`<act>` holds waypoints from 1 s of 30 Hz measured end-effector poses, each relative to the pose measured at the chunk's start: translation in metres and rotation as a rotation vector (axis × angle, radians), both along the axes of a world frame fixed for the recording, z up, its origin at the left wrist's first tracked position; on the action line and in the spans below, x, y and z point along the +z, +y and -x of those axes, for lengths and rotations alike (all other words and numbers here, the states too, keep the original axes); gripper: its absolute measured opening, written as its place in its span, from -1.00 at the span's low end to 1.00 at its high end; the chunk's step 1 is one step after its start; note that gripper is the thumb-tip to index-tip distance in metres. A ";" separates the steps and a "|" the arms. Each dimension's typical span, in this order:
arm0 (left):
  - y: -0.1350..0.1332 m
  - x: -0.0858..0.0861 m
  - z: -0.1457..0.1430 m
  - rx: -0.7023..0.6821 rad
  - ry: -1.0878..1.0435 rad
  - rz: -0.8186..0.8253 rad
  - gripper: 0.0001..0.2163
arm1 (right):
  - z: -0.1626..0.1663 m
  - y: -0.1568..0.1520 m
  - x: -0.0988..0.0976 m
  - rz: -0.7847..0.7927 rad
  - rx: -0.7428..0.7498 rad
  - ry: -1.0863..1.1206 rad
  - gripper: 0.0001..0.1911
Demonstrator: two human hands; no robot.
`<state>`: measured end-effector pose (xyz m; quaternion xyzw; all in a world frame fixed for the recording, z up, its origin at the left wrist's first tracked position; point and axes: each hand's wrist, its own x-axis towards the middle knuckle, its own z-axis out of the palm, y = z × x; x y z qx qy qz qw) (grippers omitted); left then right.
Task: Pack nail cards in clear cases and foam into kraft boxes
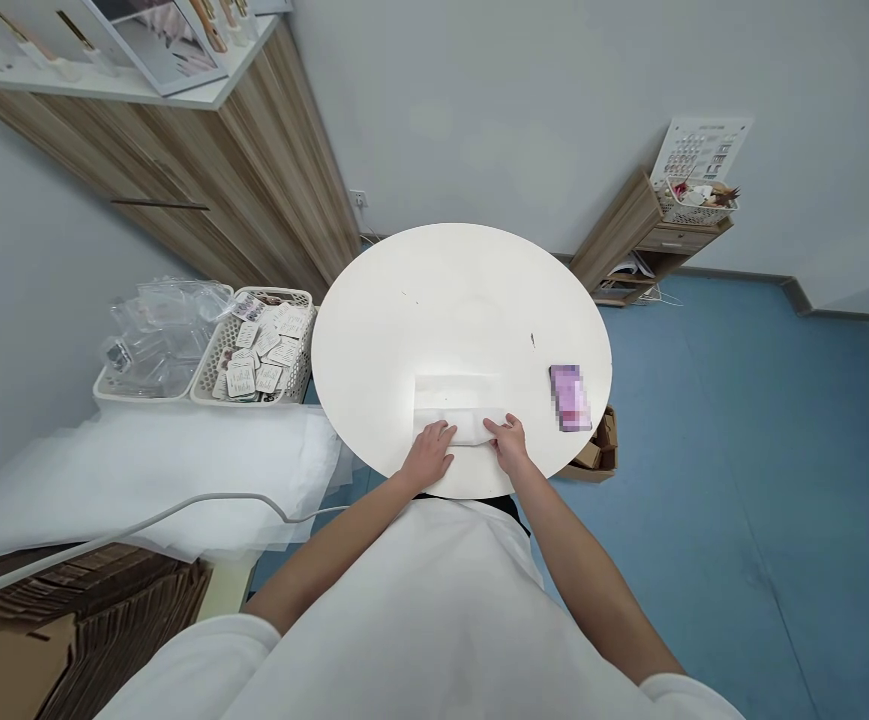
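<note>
A thin white sheet, perhaps packing foam, lies near the front edge of the round white table. Its near part is folded over into a flat white packet; whatever may be inside is hidden. My left hand rests on the packet's left end, fingers stretched out and thumb apart. At the right end my right hand grips the packet's edge, thumb on top. To the right on the table lies a pink-purple phone-like rectangle, its face blurred.
Left of the table stand a white basket of printed cards and a bin of clear plastic packaging. A stack of white sheets lies nearer, with a grey cable across it. A cardboard box sits on the floor at right.
</note>
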<state>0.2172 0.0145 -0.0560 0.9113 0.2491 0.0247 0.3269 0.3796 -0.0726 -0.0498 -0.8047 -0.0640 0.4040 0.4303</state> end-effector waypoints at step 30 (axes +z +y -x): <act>-0.027 0.013 -0.015 -0.284 -0.081 -0.046 -0.38 | -0.003 -0.010 0.012 0.005 0.447 -0.138 -0.66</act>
